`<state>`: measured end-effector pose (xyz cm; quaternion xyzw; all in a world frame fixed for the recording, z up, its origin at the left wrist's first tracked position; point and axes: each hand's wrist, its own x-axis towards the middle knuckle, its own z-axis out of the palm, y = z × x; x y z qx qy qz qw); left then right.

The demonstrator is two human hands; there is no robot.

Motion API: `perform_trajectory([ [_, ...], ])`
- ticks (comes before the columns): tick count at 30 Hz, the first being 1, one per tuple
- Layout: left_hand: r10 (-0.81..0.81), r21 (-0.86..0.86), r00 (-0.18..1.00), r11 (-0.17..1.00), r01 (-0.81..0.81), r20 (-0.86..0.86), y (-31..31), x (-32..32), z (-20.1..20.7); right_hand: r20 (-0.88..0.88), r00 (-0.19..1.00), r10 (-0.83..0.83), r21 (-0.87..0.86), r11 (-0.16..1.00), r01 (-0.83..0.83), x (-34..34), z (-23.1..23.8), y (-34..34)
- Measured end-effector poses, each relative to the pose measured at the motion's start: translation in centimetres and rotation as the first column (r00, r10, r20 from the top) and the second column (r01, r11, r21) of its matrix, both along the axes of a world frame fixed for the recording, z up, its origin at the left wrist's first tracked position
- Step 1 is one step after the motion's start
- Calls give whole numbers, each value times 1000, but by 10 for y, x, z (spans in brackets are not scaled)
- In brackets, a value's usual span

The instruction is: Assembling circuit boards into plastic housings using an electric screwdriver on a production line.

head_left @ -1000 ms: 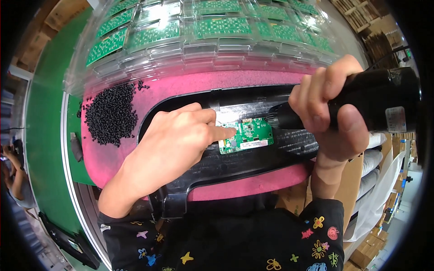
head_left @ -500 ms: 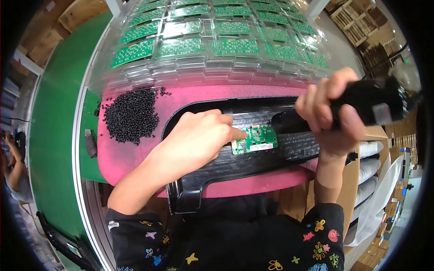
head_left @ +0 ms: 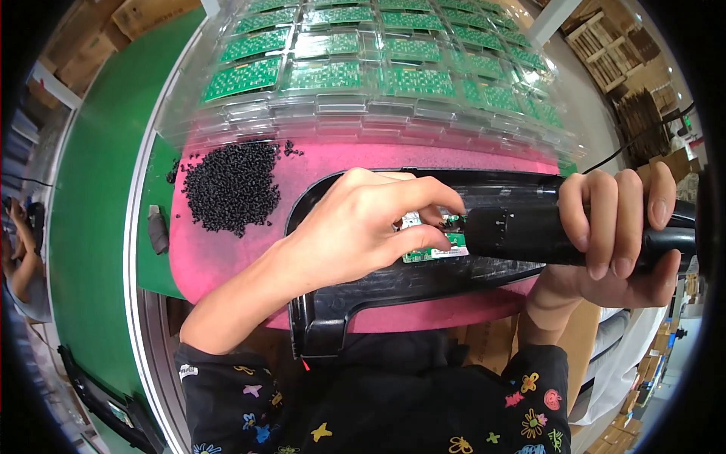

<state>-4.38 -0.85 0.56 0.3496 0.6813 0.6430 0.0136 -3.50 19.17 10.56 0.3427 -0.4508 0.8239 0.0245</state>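
A black electric screwdriver [head_left: 522,234] lies almost level in my right hand [head_left: 620,227], its fingers wrapped round the body and its front end pointing left. My left hand [head_left: 370,219] curls over a green circuit board [head_left: 423,256]. Thumb and forefinger come together at the screwdriver's front end; whatever small thing they pinch is too hidden to make out. The board sits inside a long black plastic housing [head_left: 370,286], partly covered by my left hand and the screwdriver. Under the housing is a pink mat [head_left: 219,265].
A heap of small black screws [head_left: 231,185] lies on the mat's left part. Behind the mat stand stacked clear plastic trays [head_left: 340,106] with many green boards. A dark wrapped tool [head_left: 157,229] rests left of the mat. Another black housing [head_left: 113,401] lies at lower left.
My left hand has gone from a forefinger pressing on the board to a pinch at the screwdriver's front end. The right hand has turned and lowered the screwdriver. The view has shifted slightly.
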Motion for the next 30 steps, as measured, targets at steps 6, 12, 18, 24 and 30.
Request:
perform_trajectory([
  [6,120,-163,915,967,-196,-386,2,-1,-8,67,998,-20,137,990,11,-3,-11,0],
  [12,212,-398,847,810,-432,-487,-6,-1,-2,85,942,-325,387,882,269,10,-22,-17],
  [18,363,-300,836,812,-501,-412,1,-1,-6,113,965,-239,333,924,189,1,-36,-21],
  [24,380,-401,888,793,-458,-260,-3,2,-6,113,976,-186,352,926,135,-4,-47,-23],
  [30,314,-409,915,822,-396,-253,-11,3,-8,77,988,-135,539,839,72,-15,-38,-34],
])
